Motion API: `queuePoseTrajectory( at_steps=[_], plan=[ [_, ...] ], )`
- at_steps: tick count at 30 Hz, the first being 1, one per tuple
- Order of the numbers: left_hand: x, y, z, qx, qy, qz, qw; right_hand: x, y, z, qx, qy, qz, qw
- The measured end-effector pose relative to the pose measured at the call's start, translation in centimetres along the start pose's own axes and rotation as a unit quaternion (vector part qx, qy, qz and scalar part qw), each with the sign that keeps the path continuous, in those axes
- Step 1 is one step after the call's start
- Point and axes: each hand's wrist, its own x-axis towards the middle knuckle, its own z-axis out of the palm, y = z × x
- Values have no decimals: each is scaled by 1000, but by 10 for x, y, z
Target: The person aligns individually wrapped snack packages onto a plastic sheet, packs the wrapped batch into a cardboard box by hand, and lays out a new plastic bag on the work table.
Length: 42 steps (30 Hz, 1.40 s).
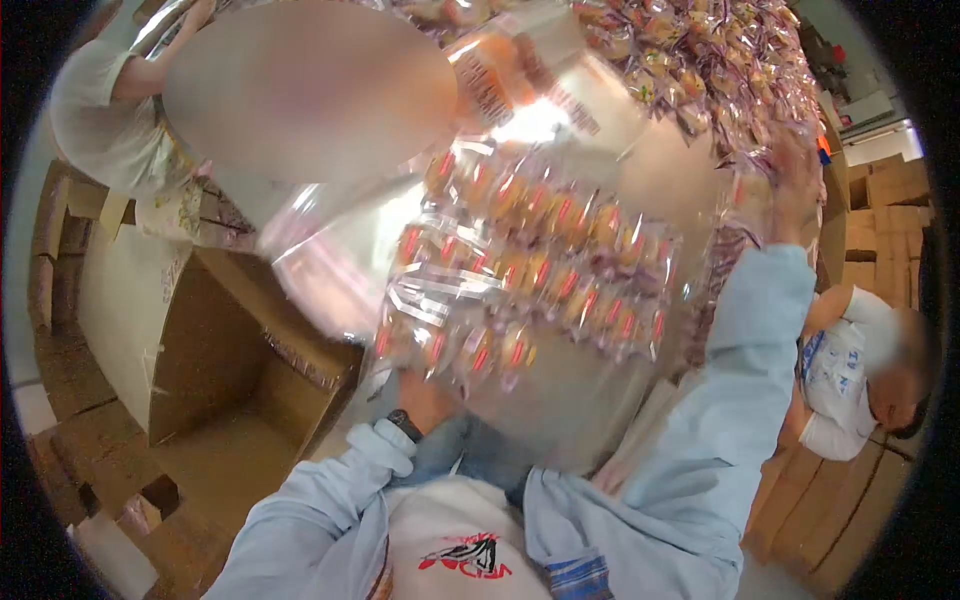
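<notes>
A large clear plastic bag (560, 385) lies in front of me, with printed lettering at its far end. Inside it sit several rows of small wrapped snack packets (540, 280), brownish with red marks. My left hand (428, 396), below a wrist with a dark watch, is at the near left edge of the bag; its fingers are hidden under the packets. Stretched out to the right, my right hand (793, 185) is smeared by motion beside a wrapped packet (750, 190), at the edge of the heap. Whether it grips that packet cannot be made out.
A big heap of wrapped packets (690, 60) covers the table's far side. An open cardboard box (215, 350) stands at my left. A co-worker in a white shirt (110, 120) is at the far left; another person (850, 370) is at the right, near stacked cartons (885, 225).
</notes>
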Motion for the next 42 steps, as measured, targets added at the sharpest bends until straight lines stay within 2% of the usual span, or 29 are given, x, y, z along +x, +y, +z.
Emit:
queuePoseTrajectory(
  at_steps=[2, 4, 6, 7, 9, 10, 11, 12, 13, 14, 16, 17, 20, 24, 28, 29, 30, 31, 33, 36, 37, 38, 40, 41, 42],
  plan=[
    [-43, 31, -35, 46, 97, 145, 984, -77, -45, 1, 148, 2, 99, 984],
    [-89, 33, -62, -26, 93, 310, 946, -162, -69, -15, 208, -38, 140, 967],
    [-152, 12, -54, -92, 61, 297, 948, -249, -93, -18, 280, -25, 173, 944],
    [-169, 11, -53, -150, 46, 272, 949, -292, -98, -20, 403, -34, 216, 889],
    [-190, 23, -57, -289, 22, 200, 936, -354, -112, -3, 539, -35, 258, 801],
    [-194, 43, -62, -369, 12, 148, 917, -383, -128, 18, 509, 22, 266, 819],
    [-187, 78, -85, -439, -50, 104, 891, -413, -145, 39, 474, 79, 275, 833],
    [-170, 109, -102, -501, -108, 68, 856, -433, -151, 59, 357, 111, 224, 900],
    [-161, 125, -91, -567, -98, 88, 813, -453, -158, 80, 223, 153, 184, 945],
    [-155, 134, -82, -630, -89, 109, 764, -465, -155, 93, 51, 114, 88, 988],
    [-147, 139, -81, -672, -89, 132, 723, -476, -146, 89, 134, 82, 65, 985],
    [-141, 141, -79, -693, -91, 142, 701, -483, -142, 76, 383, 82, 137, 910],
    [-128, 101, -75, -616, -183, 99, 760, -475, -157, 59, 500, 65, 161, 849],
    [-114, 103, -87, -680, -3, -44, 732, -481, -140, 43, 511, 49, 173, 841],
    [-100, 93, -60, -602, 1, 84, 794, -481, -112, 51, 574, 0, 157, 804],
    [-98, 94, -57, -625, -54, 81, 775, -484, -112, 56, 581, 17, 171, 796],
    [-95, 95, -53, -616, -50, 98, 780, -481, -117, 62, 586, 37, 187, 788],
    [-92, 98, -48, -608, -48, 112, 784, -476, -109, 67, 584, 16, 136, 800],
    [-91, 109, -47, -594, -41, 133, 792, -472, -114, 77, 535, 29, 137, 833],
    [-94, 119, -51, -431, 51, 202, 878, -465, -113, 69, 353, 84, 214, 907],
    [-94, 122, -46, -495, 40, 146, 856, -466, -113, 66, 222, 34, 74, 972],
    [-89, 119, -40, -478, 61, 131, 867, -467, -112, 62, 82, -19, -71, 994],
    [-81, 123, -40, -444, 101, 100, 885, -476, -105, 57, 74, -17, -61, 995],
    [-82, 127, -40, -528, 78, 41, 845, -480, -102, 57, 60, -14, -66, 996],
    [-84, 133, -47, -434, 112, 84, 890, -483, -102, 56, 46, -12, -71, 996]
  ],
)
